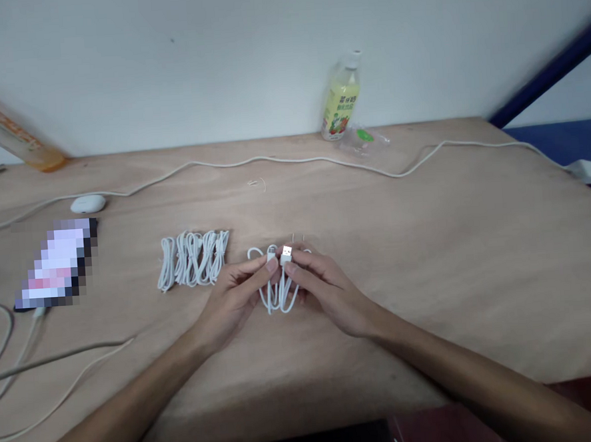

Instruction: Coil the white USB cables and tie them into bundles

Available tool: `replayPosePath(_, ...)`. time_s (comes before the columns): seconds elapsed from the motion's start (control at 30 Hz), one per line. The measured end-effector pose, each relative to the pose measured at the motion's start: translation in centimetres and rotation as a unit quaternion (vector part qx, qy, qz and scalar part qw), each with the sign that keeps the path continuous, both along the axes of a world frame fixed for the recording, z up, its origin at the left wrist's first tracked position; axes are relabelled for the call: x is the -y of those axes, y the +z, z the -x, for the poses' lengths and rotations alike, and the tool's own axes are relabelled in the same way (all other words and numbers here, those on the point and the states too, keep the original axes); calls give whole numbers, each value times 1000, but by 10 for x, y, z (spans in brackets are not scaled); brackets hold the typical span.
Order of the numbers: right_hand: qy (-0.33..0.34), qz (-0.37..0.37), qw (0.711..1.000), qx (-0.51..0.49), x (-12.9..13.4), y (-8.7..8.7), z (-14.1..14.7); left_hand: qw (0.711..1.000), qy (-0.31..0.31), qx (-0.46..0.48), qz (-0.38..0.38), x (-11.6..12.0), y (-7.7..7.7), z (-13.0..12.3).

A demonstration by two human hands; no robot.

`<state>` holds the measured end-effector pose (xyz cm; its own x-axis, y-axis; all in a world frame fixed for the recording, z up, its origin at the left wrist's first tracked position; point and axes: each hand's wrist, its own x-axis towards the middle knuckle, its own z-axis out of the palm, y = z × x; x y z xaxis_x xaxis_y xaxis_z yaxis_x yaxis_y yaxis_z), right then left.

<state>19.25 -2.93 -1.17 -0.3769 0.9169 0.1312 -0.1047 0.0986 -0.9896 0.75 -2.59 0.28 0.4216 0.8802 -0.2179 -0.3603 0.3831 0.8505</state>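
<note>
Two bare hands meet at the centre of the frame over a thin white charging cable folded into loops (278,294), lying on the pale plywood bench (427,253). Left hand (233,298) and right hand (324,287) are equally near it; both sets of fingers are pinched on the cable's upper end, where its white plugs point up-frame. Its long axis runs from the fingers down-frame toward the wrists. Left of it lies a row of bundled white cables (194,258); a plastic drink bottle (341,98) stands by the wall, upper centre
</note>
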Motion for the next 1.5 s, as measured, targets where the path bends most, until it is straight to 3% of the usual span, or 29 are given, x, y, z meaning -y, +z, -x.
replayPosePath(1.5, -1, 5, 1000, 9, 1, 1, -1, 1000, -1, -8, -15, 0, -1, 0)
